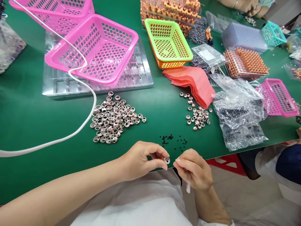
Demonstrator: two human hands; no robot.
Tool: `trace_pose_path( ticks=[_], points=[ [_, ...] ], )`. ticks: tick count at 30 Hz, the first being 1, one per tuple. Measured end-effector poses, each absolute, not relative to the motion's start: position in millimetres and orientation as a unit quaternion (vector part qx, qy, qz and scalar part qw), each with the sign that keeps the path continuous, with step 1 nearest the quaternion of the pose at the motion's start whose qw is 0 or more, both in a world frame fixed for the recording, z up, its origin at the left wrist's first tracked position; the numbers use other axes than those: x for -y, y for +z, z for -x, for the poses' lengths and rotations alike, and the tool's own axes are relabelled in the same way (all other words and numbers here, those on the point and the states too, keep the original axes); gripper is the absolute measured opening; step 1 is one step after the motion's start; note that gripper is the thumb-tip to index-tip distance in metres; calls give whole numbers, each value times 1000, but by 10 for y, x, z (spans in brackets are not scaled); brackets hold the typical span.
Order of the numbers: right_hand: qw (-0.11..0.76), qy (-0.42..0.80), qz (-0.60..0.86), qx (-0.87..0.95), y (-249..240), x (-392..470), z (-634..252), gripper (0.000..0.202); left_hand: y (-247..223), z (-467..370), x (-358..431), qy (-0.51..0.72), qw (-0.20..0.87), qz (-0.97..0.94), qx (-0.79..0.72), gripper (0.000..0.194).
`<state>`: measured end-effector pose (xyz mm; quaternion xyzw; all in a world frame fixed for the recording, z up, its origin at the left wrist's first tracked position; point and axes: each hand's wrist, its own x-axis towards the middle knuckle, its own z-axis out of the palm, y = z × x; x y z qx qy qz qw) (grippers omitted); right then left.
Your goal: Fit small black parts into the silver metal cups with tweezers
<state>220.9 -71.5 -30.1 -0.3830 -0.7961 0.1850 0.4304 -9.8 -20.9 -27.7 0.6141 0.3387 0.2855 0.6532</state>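
Between thumb and fingertips, my left hand [147, 160] pinches a small silver metal ring-shaped cup [166, 160] with a dark spot inside it. Just to its right, my right hand [195, 169] is closed around a thin pale stick-like tool [188, 185], whose end sticks out below the fingers. The tool's kind and its tip are hidden by my fingers. Tiny black pieces [170, 137] lie scattered on the green table [58, 122] beyond my hands. A large pile of similar metal cups [110, 117] sits left of them, and a smaller group of cups [201, 116] sits to the right.
A white cable [91, 116] crosses the left side. Pink baskets [94, 47] rest on a clear tray [141, 72]. Behind the smaller group are a green basket [169, 40], red cloth [190, 81] and plastic bags [237, 119]. Another person's hands [249, 6] show at the far right.
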Motion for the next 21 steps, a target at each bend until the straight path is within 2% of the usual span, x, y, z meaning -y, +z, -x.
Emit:
trace_pose_path(
  ticks=[7,12,21],
  points=[
    [335,164,318,871,-261,675,-2228,28,-237,106,210,310,548,-717,-300,11],
    [316,129,289,894,-218,635,-2199,25,-253,97,222,335,497,-755,-267,11],
    [307,121,252,910,-171,603,-2177,27,-260,96,231,341,474,-772,-252,6]
  ],
)
